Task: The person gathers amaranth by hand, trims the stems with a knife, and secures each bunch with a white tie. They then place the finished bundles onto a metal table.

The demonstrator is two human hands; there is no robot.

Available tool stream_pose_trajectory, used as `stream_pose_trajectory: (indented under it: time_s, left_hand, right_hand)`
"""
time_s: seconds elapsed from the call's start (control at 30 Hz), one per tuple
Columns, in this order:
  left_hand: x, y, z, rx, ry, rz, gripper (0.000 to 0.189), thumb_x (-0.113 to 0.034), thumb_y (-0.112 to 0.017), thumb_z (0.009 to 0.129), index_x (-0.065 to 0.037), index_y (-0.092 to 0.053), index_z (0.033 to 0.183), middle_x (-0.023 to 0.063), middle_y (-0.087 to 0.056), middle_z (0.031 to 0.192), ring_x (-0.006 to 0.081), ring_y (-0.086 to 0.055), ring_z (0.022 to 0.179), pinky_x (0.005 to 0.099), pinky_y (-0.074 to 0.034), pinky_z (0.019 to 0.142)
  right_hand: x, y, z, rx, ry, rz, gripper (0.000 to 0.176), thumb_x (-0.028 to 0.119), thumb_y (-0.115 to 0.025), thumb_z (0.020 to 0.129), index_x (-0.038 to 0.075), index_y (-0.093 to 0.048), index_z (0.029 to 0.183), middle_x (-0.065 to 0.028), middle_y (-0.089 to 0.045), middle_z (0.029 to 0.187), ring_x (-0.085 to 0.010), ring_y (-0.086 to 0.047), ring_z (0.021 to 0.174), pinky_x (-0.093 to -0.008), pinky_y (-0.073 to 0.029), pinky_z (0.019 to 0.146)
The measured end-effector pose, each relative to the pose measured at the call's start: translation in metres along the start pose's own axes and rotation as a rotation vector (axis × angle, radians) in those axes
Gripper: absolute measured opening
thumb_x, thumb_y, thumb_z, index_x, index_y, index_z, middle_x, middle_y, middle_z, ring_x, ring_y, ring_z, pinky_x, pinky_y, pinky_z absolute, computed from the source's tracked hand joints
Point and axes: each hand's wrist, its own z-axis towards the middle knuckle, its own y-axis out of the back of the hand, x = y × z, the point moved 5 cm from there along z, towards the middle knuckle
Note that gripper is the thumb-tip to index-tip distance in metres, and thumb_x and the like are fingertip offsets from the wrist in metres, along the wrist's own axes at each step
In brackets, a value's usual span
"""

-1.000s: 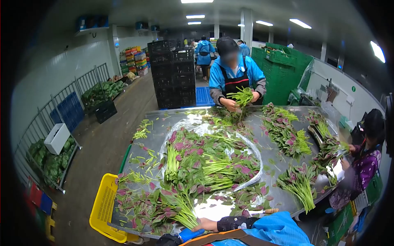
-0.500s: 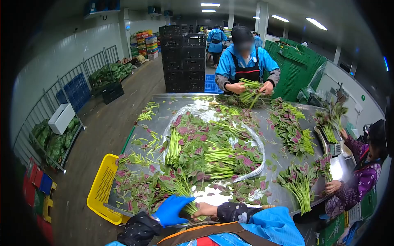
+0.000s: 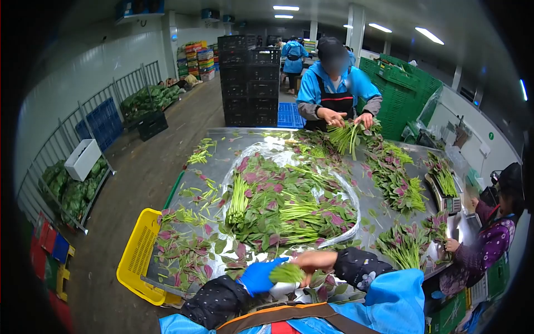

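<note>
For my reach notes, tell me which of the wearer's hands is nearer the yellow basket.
Left: the blue-gloved left hand is right of the yellow basket in the view; the bare right hand is farther right, beside the stem bunch.

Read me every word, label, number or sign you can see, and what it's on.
No text can be read with certainty.
Green round sign on the right wall: white mark, too small to read.
Scale: display and panel too small to read.
Black crates: any markings too small to read.
</note>
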Motion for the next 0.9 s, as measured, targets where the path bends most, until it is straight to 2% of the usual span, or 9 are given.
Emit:
stream_pose_trajectory:
  time_s: [0.07, 0.13, 0.23, 0.33, 0.53, 0.57, 0.67, 0.8, 0.9]
  left_hand:
    - [0.006, 0.031, 0.000, -0.211, 0.060, -0.507, 0.046, -0.002, -0.064, 0.075, -0.002, -0.050, 0.118, 0.0090, -0.064, 0.106, 0.0165, -0.062, 0.097, 0.0277, -0.049, 0.084]
    - [0.010, 0.060, 0.003, -0.429, -0.041, -0.621, 0.043, -0.001, -0.065, 0.075, 0.000, -0.050, 0.115, 0.0102, -0.062, 0.110, 0.0175, -0.061, 0.099, 0.0288, -0.048, 0.086]
    - [-0.019, 0.079, 0.013, -0.590, -0.172, -0.721, 0.041, -0.001, -0.068, 0.072, -0.001, -0.051, 0.110, 0.0084, -0.062, 0.104, 0.0136, -0.060, 0.094, 0.0273, -0.048, 0.080]
    - [-0.030, 0.062, 0.023, -0.692, -0.270, -0.867, 0.057, -0.005, -0.076, 0.068, 0.000, -0.048, 0.117, 0.0079, -0.060, 0.106, 0.0163, -0.057, 0.098, 0.0324, -0.047, 0.086]
    - [-0.004, 0.038, 0.026, -0.654, -0.154, -1.072, 0.054, 0.002, -0.071, 0.071, -0.001, -0.047, 0.119, 0.0033, -0.058, 0.096, 0.0147, -0.057, 0.089, 0.0298, -0.046, 0.082]
    - [-0.004, 0.037, 0.026, -0.635, -0.151, -1.089, 0.055, 0.002, -0.071, 0.072, -0.001, -0.046, 0.120, 0.0035, -0.058, 0.095, 0.0146, -0.057, 0.088, 0.0301, -0.046, 0.082]
    - [-0.004, 0.052, 0.021, -0.663, -0.153, -1.281, 0.056, 0.002, -0.067, 0.073, 0.000, -0.043, 0.123, 0.0073, -0.059, 0.092, 0.0160, -0.059, 0.084, 0.0304, -0.048, 0.078]
    - [0.075, 0.088, -0.008, -1.054, -0.074, -1.188, 0.024, 0.003, -0.058, 0.075, -0.002, -0.058, 0.098, 0.0061, -0.061, 0.087, 0.0143, -0.057, 0.065, 0.0281, -0.049, 0.065]
    - [0.103, 0.097, -0.051, -1.223, 0.099, -1.326, 0.018, 0.000, -0.058, 0.075, -0.004, -0.059, 0.092, 0.0060, -0.061, 0.081, 0.0144, -0.057, 0.060, 0.0265, -0.048, 0.058]
  right_hand:
    - [0.012, 0.042, -0.012, -0.268, 0.277, 0.044, 0.051, 0.037, -0.055, 0.089, 0.002, -0.046, 0.126, -0.0165, -0.055, 0.116, -0.0197, -0.061, 0.096, -0.0302, -0.047, 0.087]
    - [0.037, 0.036, -0.022, -0.495, 0.612, -0.246, 0.068, 0.024, -0.068, 0.080, 0.001, -0.034, 0.134, -0.0162, -0.046, 0.130, -0.0251, -0.051, 0.114, -0.0349, -0.041, 0.097]
    - [0.070, -0.012, -0.010, -0.690, 0.878, -0.823, 0.106, 0.034, -0.085, 0.056, 0.003, -0.026, 0.138, -0.0176, -0.039, 0.136, -0.0312, -0.038, 0.125, -0.0397, -0.029, 0.104]
    - [0.056, -0.034, 0.040, -0.766, 0.986, -0.964, 0.097, 0.024, -0.084, 0.053, 0.001, -0.034, 0.134, -0.0183, -0.047, 0.127, -0.0348, -0.044, 0.119, -0.0396, -0.034, 0.100]
    - [0.039, -0.036, 0.034, -0.934, 0.880, -0.755, 0.083, 0.014, -0.079, 0.055, 0.005, -0.042, 0.129, -0.0177, -0.053, 0.121, -0.0324, -0.054, 0.109, -0.0367, -0.043, 0.091]
    - [0.033, -0.035, 0.037, -0.966, 0.891, -0.787, 0.078, 0.017, -0.078, 0.055, 0.007, -0.045, 0.125, -0.0165, -0.060, 0.106, -0.0327, -0.060, 0.095, -0.0377, -0.048, 0.081]
    - [0.046, -0.044, 0.021, -0.989, 0.494, -0.893, 0.064, 0.016, -0.076, 0.056, 0.008, -0.053, 0.115, -0.0154, -0.064, 0.091, -0.0326, -0.063, 0.084, -0.0375, -0.050, 0.073]
    - [-0.038, 0.017, 0.061, -0.766, 0.018, -1.389, 0.038, 0.024, -0.063, 0.065, 0.008, -0.055, 0.099, -0.0174, -0.062, 0.072, -0.0346, -0.062, 0.071, -0.0457, -0.048, 0.061]
    - [-0.055, 0.025, 0.061, -0.624, -0.060, -1.545, 0.032, 0.021, -0.060, 0.067, 0.007, -0.055, 0.095, -0.0169, -0.063, 0.072, -0.0340, -0.063, 0.069, -0.0459, -0.048, 0.060]
